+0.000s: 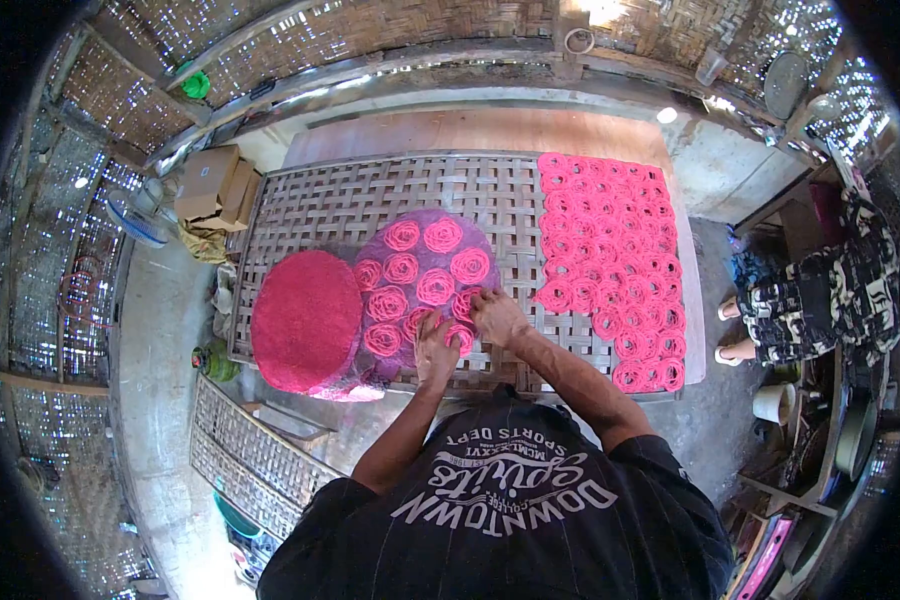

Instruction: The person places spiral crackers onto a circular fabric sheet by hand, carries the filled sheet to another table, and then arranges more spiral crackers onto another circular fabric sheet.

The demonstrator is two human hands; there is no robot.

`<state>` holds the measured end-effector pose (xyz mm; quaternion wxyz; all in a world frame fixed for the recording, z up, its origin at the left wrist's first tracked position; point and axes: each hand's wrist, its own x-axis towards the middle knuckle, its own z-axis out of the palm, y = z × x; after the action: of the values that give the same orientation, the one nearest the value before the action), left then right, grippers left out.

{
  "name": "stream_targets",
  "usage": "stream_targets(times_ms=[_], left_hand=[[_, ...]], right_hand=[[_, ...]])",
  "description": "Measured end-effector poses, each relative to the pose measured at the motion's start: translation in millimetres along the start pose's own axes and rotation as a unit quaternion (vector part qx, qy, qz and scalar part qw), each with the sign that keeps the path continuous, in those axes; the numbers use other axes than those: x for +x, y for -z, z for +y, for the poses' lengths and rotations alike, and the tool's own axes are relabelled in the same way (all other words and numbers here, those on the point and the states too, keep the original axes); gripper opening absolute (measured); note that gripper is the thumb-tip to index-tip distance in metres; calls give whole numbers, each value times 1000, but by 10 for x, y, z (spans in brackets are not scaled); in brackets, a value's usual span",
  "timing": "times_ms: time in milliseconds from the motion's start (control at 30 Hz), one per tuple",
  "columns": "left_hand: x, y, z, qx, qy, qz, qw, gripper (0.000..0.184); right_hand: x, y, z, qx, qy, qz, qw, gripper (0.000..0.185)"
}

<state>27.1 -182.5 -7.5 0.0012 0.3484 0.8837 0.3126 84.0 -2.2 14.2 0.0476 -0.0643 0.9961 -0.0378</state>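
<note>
It looked like a small, rustic workshop: woven bamboo walls (420,32) let daylight through their gaps, and timber beams (480,63) framed them. Rows of matching pink coils (625,376) covered one end of a broad woven rack (310,215), set out in quantity like batch work, while cardboard boxes (208,190) stood just beside it.

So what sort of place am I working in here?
Probably a small, rustic workshop: woven walls, a lattice rack, and rows of pink coiled pieces laid out on it.
</note>
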Motion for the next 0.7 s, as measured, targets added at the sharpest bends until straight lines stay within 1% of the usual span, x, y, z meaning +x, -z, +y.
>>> stream_targets(times_ms=[100,133,167,200,233,267,300,333,367,400,433,467,500,533,600,667,700], left_hand=[[90,45,-50,-23,-27,-6,999,38],[150,43,-62,-36,-32,1,999,40],[213,34,-58,-48,-35,8,998,43],[319,114,47,-30,-37,-15,999,48],[410,94,63,-53,-46,-30,997,47],[508,75,73,-77,-57,-44,994,47],[598,43,62,-100,-68,-59,991,46],[694,-25,21,-99,-101,-63,988,38],[810,-25,55,-104,-74,-94,987,35],[922,-30,99,-109,-47,-127,985,32],[981,-43,156,-115,-22,-161,980,29],[1003,-69,236,-134,-18,-133,982,22],[1040,-84,299,-149,-40,-149,977,22],[1099,-87,346,-166,-63,-167,970,22],[1172,-99,509,-210,-96,-204,951,23],[1175,-203,723,-292,-37,-256,921,25],[1162,-219,831,-328,-3,-279,902,26]], right_hand=[[2,-14,34,102,-54,130,985,23],[-17,-1,78,178,-93,128,971,23],[0,16,136,224,-111,140,958,23],[12,16,200,269,-129,151,942,23],[-8,7,235,312,-147,163,924,23],[-14,-157,284,325,-130,254,902,19],[-49,-135,307,436,-158,211,860,19],[-69,-102,354,540,-184,167,804,20],[-81,-91,413,636,-206,121,734,20],[-81,-90,469,610,-213,129,752,21],[-123,-103,484,650,-218,144,713,21],[-173,-91,488,687,-224,160,672,20],[-239,-84,499,721,-231,178,628,20],[-302,-80,519,714,-241,204,625,18],[-501,-93,566,737,-250,235,582,16],[-749,-103,616,771,-244,253,531,15],[-906,-2,587,768,-269,261,519,15]])
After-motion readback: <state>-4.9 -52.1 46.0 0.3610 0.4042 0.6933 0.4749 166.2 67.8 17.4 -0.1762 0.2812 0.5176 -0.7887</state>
